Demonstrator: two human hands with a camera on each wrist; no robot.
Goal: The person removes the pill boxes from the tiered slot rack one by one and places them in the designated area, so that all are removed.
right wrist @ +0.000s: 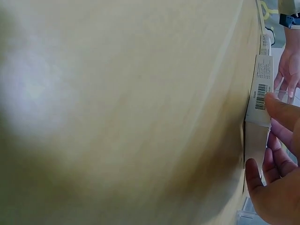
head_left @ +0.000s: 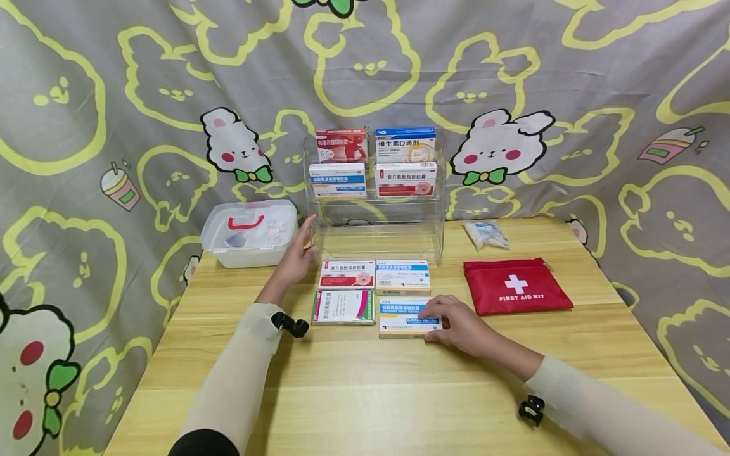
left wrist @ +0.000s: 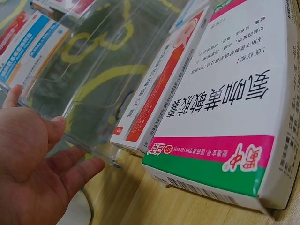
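My right hand [head_left: 459, 324] grips the right end of a white and blue medicine box [head_left: 399, 316], the near right one of a block of boxes on the table. In the right wrist view its fingers and thumb [right wrist: 253, 176] lie against the sides of that box [right wrist: 260, 89]. My left hand [head_left: 295, 253] touches the left side of a clear plastic rack [head_left: 376, 237], its fingers loosely bent along the edge. Beside the held box lies a green and magenta box [head_left: 343, 307]; behind are a red and white box [head_left: 346, 275] and another blue and white one [head_left: 402, 277].
Four boxes fill the rack's upper tiers, among them a red box [head_left: 341, 145] and a blue-topped box [head_left: 405, 144]. A lidded plastic case [head_left: 251, 231] stands left. To the right lie a red first aid pouch [head_left: 516, 288] and a small plastic packet [head_left: 486, 234]. A patterned curtain [head_left: 365, 76] hangs behind.
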